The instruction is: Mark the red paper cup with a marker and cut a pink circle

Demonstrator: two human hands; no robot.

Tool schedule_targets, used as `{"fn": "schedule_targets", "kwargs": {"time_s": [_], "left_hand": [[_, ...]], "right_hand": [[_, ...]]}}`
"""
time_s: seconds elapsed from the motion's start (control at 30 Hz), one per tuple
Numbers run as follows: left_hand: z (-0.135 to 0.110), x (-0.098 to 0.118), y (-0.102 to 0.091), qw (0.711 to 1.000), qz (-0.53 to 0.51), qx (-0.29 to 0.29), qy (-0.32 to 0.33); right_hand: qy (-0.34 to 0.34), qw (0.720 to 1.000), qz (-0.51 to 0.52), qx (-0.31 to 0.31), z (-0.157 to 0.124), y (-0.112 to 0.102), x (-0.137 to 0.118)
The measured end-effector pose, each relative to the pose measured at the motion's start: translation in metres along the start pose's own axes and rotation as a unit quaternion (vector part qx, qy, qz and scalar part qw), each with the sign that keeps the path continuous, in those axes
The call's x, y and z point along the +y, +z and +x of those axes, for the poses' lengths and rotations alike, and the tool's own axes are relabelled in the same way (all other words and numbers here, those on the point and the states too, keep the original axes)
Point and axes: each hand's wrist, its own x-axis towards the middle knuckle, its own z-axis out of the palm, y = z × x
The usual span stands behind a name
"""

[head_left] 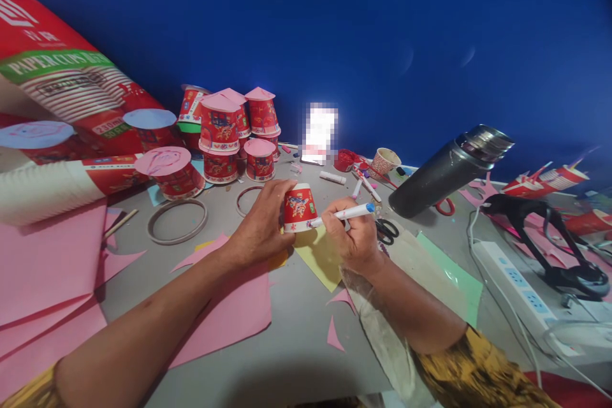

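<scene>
Backdrop: blue wall running across the far side of your workspace
Tabletop: grey, spread in front of you and scattered with paper pieces, cups and tools
Left hand: gripping, your fingers and thumb closed around the left side of a red paper cup
Held cup: in the middle of the scene between your hands, wider end down, with a white patterned band along its lower edge
Right hand: closed around a white marker, its blue end up to the right and its other end pointing left at the cup's lower band; you seem to have it against the band, though contact is hard to be sure of from this view
Near paper: yellow sheet just below the cup, pink sheet partly under your left forearm, green sheet to the right
Far left: red cups topped with pink paper cones, stacked in front of the wall, and beside them a printed bag of paper cups
Left side: brown ring lying flat, near a cup with a pink disc on top
Far middle: bright upright screen, blurred out
Right side: black scissors just beside your right hand, dark flask farther back, white power strip nearer
</scene>
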Motion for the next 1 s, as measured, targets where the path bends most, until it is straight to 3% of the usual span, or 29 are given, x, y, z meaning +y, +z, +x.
{"fn": "schedule_targets", "kwargs": {"time_s": [0.43,0.77,1.0], "left_hand": [[-0.0008,-0.0001,0.0001,1.0,0.003,-0.005,-0.006],[-0.0006,0.0009,-0.0006,1.0,0.008,-0.009,-0.004],[-0.0003,-0.0005,0.0011,1.0,0.015,0.002,0.005]], "right_hand": [[0.006,1.0,-0.016,0.019,0.0027,-0.0032,0.0009],[0.024,0.999,-0.02,-0.019,0.0005,-0.0022,0.0022],[0.021,1.0,-0.007,0.0,0.0003,-0.0012,0.0032]]}}
